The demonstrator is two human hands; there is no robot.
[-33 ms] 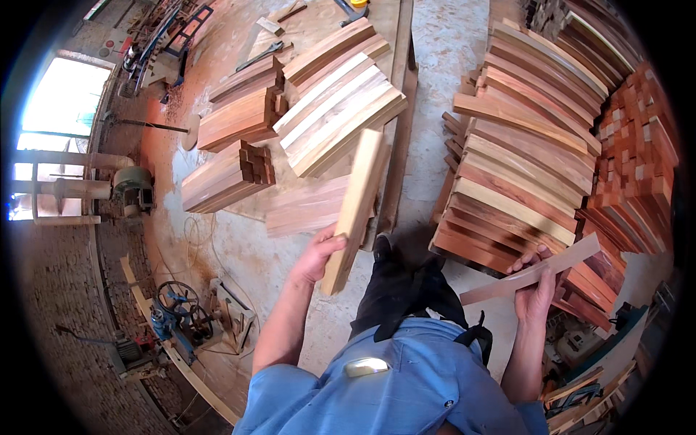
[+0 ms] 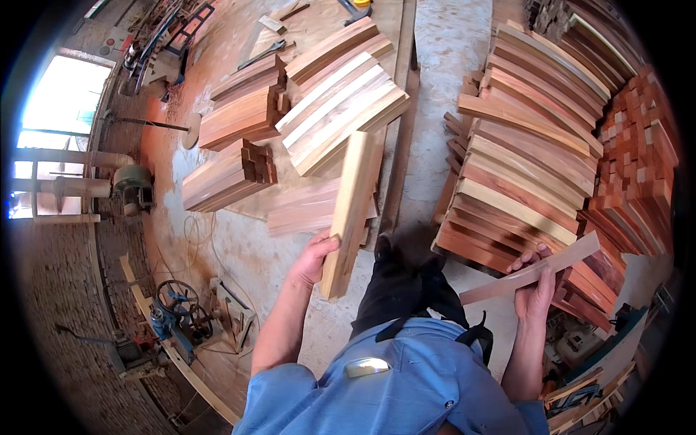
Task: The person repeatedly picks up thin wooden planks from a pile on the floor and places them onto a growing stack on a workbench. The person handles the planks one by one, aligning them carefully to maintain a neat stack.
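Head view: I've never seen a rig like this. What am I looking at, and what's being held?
There's no robot here, just a person's two bare hands. The camera sits on their head and looks down, so their blue shirt shows at the bottom; its wide lens bends straight edges. The left hand holds a thick, pale board; the right hand holds a thinner strip. Wood piles lie on the table ahead, with a larger stack to the right.

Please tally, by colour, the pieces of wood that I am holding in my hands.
Pale yellow: 1, the thick board in your left hand
Pinkish brown: 1, the thin curved strip in your right hand
Total: 2
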